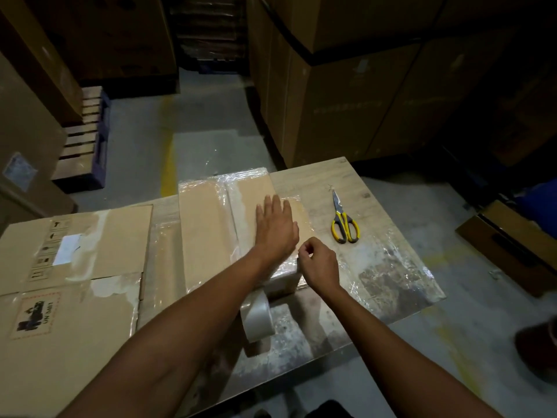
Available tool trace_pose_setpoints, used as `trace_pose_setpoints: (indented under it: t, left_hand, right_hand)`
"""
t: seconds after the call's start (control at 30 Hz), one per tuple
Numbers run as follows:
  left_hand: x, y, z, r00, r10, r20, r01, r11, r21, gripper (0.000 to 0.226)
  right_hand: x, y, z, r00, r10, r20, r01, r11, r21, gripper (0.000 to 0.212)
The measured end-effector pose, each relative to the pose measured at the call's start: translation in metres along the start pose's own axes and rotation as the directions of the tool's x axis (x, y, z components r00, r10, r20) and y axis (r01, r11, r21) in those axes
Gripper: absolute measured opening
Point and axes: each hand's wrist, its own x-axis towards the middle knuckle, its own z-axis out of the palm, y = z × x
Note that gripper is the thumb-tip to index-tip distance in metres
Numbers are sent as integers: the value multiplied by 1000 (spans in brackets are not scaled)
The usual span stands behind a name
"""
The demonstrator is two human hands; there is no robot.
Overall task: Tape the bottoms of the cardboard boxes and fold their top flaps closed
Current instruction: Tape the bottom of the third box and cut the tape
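Cardboard cartons (pixel 346 110) stacked high beyond the far edge, dim light. Wooden pallet (pixel 84 137) on the floor (pixel 144 140) off the far left corner. One more carton, open-topped, on the floor past the right edge.

Surface (pixel 391 267): pale wood grain, worn and smeared with clear film near the right and near edges.

Flat box (pixel 75 267): folded down, lying along the left edge, printed handling marks and a white label facing up, old tape scars across it.

Box (pixel 208 230): the task's thing. Sits mid-surface, reaching the far edge, broad face up, flaps shut. Clear tape (pixel 238 212) runs glossy down the centre seam and over the far end; more film shines at the near right corner.

Left hand (pixel 275 227): forearm crosses from the near left. Grip apart, fingers straight and spread, palm pressed flat on the box's right half.

Right hand (pixel 319 263): at the box's near right corner, just beside the left wrist. Grip together, thumb and forefinger pinched on the tape at the box's edge, other fingers curled under.

Roll (pixel 259 321): clear tape, standing on edge, just nearer than the box, partly hidden under the left forearm.

Scissors (pixel 343 221): yellow and grey handles, blades closed, tips toward the far edge, lying right of the box, apart from both hands.
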Motion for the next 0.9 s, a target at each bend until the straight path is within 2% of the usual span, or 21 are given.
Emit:
trace_pose_setpoints:
  t: [0.13, 0.23, 0.33, 0.43, 0.53, 0.63, 0.7, 0.77, 0.83, 0.9]
  left_hand:
    - [25, 1, 5, 991, -130, 0, 130, 991, -30, 71]
    - [32, 2, 15, 986, -165, -36, 163, 985, -58, 74]
    - [32, 0, 22, 979, -181, -89, 171, 979, -108, 73]
    - [32, -3, 27, 962, -221, -162, 194, 967, -165, 65]
    - [33, -5, 31, 924, -252, -286, 224, 966, -128, 48]
    - [33, -3, 31, 879, -291, -376, 283, 956, -77, 31]
    - [32, -4, 32, 860, -325, -392, 312, 945, -99, 29]
    - [32, -4, 33, 850, -347, -398, 321, 938, -131, 31]
    - [33, -4, 31, 840, -372, -394, 318, 927, -198, 33]
    - [31, -6, 27, 843, -401, -360, 311, 908, -282, 32]
  right_hand:
    - [31, 17, -14, 993, 116, -21, -115, 992, 53, 16]
    - [67, 38, -24, 984, 170, -54, -170, 985, 8, 24]
    - [104, 62, -27, 972, 227, -54, -230, 971, -63, 22]
    - [133, 86, -23, 962, 269, -52, -273, 955, -114, 21]
    - [156, 102, -19, 962, 255, -94, -265, 958, -109, 16]
    - [168, 110, -18, 937, 339, -86, -349, 920, -179, 39]
    - [175, 115, -22, 939, 341, -37, -339, 904, -262, 39]
    - [182, 114, -30, 940, 332, 77, -298, 910, -287, 31]
    - [189, 108, -38, 910, 368, 191, -328, 920, -214, 26]
    - [186, 91, -41, 885, 389, 255, -395, 918, -29, 25]
